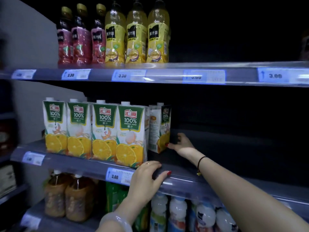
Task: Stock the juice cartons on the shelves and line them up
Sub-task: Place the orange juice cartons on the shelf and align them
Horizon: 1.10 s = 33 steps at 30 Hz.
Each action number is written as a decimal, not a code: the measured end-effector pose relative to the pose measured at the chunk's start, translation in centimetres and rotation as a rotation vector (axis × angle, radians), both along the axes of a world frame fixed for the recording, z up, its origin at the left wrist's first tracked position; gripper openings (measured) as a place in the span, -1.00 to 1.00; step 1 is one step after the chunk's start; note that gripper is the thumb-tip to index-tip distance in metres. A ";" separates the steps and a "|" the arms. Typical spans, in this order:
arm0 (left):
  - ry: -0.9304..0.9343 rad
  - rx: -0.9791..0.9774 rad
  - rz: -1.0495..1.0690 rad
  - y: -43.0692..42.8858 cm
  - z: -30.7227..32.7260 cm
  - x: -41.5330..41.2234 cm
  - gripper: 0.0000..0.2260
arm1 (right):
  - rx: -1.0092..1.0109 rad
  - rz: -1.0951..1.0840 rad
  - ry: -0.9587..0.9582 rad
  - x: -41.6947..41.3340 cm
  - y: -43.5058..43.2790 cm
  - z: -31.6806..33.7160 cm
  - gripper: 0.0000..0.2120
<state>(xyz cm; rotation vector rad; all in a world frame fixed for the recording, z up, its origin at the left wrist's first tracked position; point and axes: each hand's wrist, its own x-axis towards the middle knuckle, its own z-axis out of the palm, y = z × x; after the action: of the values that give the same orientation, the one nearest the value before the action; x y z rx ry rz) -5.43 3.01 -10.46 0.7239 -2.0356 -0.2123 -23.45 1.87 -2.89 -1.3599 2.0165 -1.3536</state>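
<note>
Several white-and-green orange juice cartons (103, 129) stand in a front row on the middle shelf (209, 180), faces forward. One more carton (158, 129) stands further back at the row's right end, turned at an angle. My right hand (179, 144) reaches deep onto the shelf and grips that carton's lower right corner, thumb on its front edge. My left hand (147, 180) rests on the shelf's front lip just right of the front row, fingers spread over the edge, holding nothing.
The upper shelf (209, 67) carries red and yellow juice bottles (115, 34) at the left. Brown, green and white bottles (177, 213) fill the shelf below. Price tags (119, 175) line the shelf edges. To the right of the cartons the middle shelf is dark and bare.
</note>
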 end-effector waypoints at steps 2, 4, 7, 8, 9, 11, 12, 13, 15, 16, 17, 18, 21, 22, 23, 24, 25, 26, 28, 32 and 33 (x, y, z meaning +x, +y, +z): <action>0.004 0.012 -0.008 0.0 0.1 0.1 -0.66 | 0.013 0.018 -0.017 -0.1 -0.7 0.2 -0.12; 0.003 0.017 -0.013 0.1 0.2 0.0 -0.65 | 0.009 0.048 -0.037 -0.1 -1.5 0.2 -0.08; 0.010 0.031 -0.020 0.2 0.2 -0.1 -0.66 | -0.036 0.091 -0.083 0.4 -2.5 0.2 -0.12; 0.016 0.042 -0.029 0.3 0.2 -0.1 -0.66 | -0.055 0.098 -0.098 0.5 -2.9 0.2 -0.16; 0.022 0.051 -0.041 0.3 0.2 -0.1 -0.65 | -0.070 0.103 -0.114 0.7 -3.2 0.1 -0.19; 0.025 0.067 -0.062 0.3 0.2 0.0 -0.63 | -0.083 0.109 -0.134 0.9 -3.9 -0.1 -0.24; 0.022 0.068 -0.068 0.3 0.2 0.0 -0.62 | -0.085 0.106 -0.137 1.0 -4.3 -0.3 -0.27; 0.018 0.069 -0.071 0.2 0.2 0.0 -0.62 | -0.084 0.096 -0.136 1.0 -4.6 -0.4 -0.29; 0.015 0.077 -0.074 0.2 0.1 0.0 -0.61 | -0.085 0.074 -0.142 0.9 -5.3 -0.5 -0.30; 0.014 0.081 -0.072 0.2 0.2 0.0 -0.61 | -0.088 0.077 -0.152 0.8 -5.6 -0.5 -0.29; 0.014 0.083 -0.070 0.2 0.2 0.0 -0.61 | -0.091 0.090 -0.165 0.7 -5.7 -0.5 -0.27; 0.015 0.087 -0.069 0.2 0.2 0.0 -0.61 | -0.094 0.103 -0.174 0.5 -5.9 -0.5 -0.26; 0.017 0.096 -0.073 0.2 0.3 0.0 -0.60 | -0.080 0.078 -0.162 0.0 -6.0 -0.4 -0.23; 0.018 0.100 -0.074 0.3 0.3 0.0 -0.59 | -0.071 0.064 -0.146 -0.1 -6.0 -0.4 -0.22; 0.021 0.103 -0.075 0.2 0.3 -0.1 -0.60 | -0.060 0.047 -0.114 -0.2 -5.9 -0.4 -0.20; 0.025 0.107 -0.075 0.2 0.3 -0.1 -0.60 | -0.048 0.014 -0.061 -0.3 -5.8 -0.4 -0.17; 0.028 0.108 -0.075 0.2 0.2 -0.1 -0.61 | -0.029 -0.036 0.006 -0.2 -5.6 -0.5 -0.13; 0.030 0.105 -0.073 0.1 0.2 -0.1 -0.61 | -0.015 -0.092 0.068 -0.2 -5.3 -0.5 -0.09; 0.031 0.095 -0.072 0.0 0.1 -0.1 -0.61 | 0.001 -0.189 0.164 0.2 -4.6 -0.5 -0.01; 0.047 0.080 -0.074 -0.1 -0.1 -0.1 -0.62 | 0.071 -0.295 0.223 0.5 -3.7 0.1 0.09; 0.049 0.080 -0.074 -0.1 0.0 -0.1 -0.62 | 0.044 -0.255 0.134 0.2 -3.6 0.2 0.05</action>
<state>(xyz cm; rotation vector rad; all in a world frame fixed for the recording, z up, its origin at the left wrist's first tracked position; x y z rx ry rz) -5.57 2.96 -10.51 0.6864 -2.0180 -0.3532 -23.21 -1.71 -2.69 -1.2375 2.3612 -1.3427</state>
